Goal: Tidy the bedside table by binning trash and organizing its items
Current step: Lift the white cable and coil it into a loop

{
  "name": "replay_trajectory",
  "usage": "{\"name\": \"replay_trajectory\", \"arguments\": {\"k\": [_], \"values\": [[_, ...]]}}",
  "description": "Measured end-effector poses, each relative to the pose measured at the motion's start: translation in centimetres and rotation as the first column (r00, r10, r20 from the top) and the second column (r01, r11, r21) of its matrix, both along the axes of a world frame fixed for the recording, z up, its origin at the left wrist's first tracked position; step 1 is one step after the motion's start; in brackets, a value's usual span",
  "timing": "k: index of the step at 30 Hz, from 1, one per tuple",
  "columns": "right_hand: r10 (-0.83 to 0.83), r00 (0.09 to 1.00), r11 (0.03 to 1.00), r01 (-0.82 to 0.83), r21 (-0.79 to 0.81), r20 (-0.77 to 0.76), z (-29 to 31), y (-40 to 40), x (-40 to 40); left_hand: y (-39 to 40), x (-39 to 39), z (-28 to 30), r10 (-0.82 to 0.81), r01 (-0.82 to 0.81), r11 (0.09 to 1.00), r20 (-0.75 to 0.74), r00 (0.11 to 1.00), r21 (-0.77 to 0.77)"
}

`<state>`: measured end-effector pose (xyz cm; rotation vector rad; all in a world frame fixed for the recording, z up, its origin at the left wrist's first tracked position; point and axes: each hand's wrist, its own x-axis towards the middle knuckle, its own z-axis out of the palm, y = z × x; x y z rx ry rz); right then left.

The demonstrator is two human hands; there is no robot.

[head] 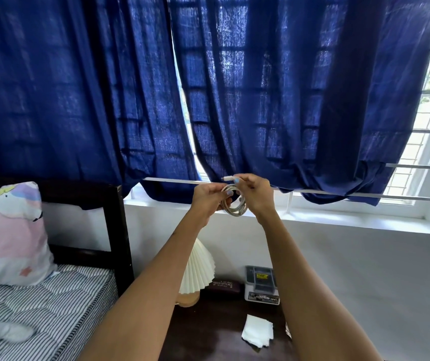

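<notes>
Coiling cable [234, 204] held up between both hands.
Your left hand [207, 199] pinches the loops shut; right hand [254, 194] pinches the plug end, pointing left.

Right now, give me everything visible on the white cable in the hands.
The cable is white or off-white, thin, wound into a small loose coil of several loops. It is held in the air before the blue curtain, well above the bedside table. The left hand pinches the coil's side; the right hand holds its straight connector end, pointing left.
</notes>
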<state>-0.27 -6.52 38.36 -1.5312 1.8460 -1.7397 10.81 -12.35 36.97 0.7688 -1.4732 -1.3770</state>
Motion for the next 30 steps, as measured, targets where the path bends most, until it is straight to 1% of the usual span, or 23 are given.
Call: {"name": "replay_trajectory", "arguments": {"k": [2, 6, 7, 10, 12, 16, 19, 22, 24, 30], "values": [[-0.018, 1.000, 1.000, 0.018, -0.007, 0.005, -0.2, 0.0, -0.1, 0.1, 0.1, 0.1, -0.012, 0.012, 1.000, -0.002, 1.000, 0.002], [-0.040, 0.997, 0.999, 0.038, 0.039, 0.062, 0.0, 0.1, -0.2, 0.3, 0.1, 0.2, 0.007, -0.005, 0.998, -0.032, 0.999, 0.060], [-0.038, 0.998, 0.998, 0.036, 0.048, 0.057, 0.1, 0.2, -0.2, 0.4, 0.2, 0.2, 0.013, -0.010, 0.998, -0.035, 0.999, 0.060], [-0.013, 0.999, 0.998, 0.016, 0.065, -0.047, 0.5, 0.6, -0.2, 0.4, 0.2, 0.2, 0.015, -0.015, 1.000, -0.006, 1.000, -0.008], [-0.007, 0.998, 0.997, 0.012, 0.073, -0.067, 0.7, 0.8, -0.2, 0.3, 0.2, 0.2, 0.015, -0.014, 0.998, 0.020, 1.000, -0.063], [0.025, 0.996, 0.991, -0.037, 0.132, 0.091, 0.7, 0.9, -0.3, 0.0, 0.2, -0.1, 0.025, -0.013, 0.987, 0.077, 0.997, -0.158], [0.057, 0.992, 0.982, -0.077, 0.174, 0.115, 0.8, 0.9, -0.3, -0.1, 0.2, -0.3, 0.031, -0.019, 0.982, 0.061, 0.998, -0.188], [0.067, 0.990, 0.971, -0.094, 0.220, 0.124, 0.8, 0.8, -0.1, -0.2, 0.2, -0.6, 0.085, -0.073, 0.973, 0.046, 0.995, -0.220], [0.093, 0.983, 0.964, -0.129, 0.231, 0.159, 0.8, 0.8, 0.0, -0.4, 0.3, -0.8, 0.098, -0.086, 0.969, 0.039, 0.994, -0.231], [0.129, 0.965, 0.948, -0.188, 0.258, 0.230, 0.7, 0.8, -0.2, -0.5, 0.4, -1.1, 0.082, -0.084, 0.975, -0.018, 0.996, -0.203]]}}
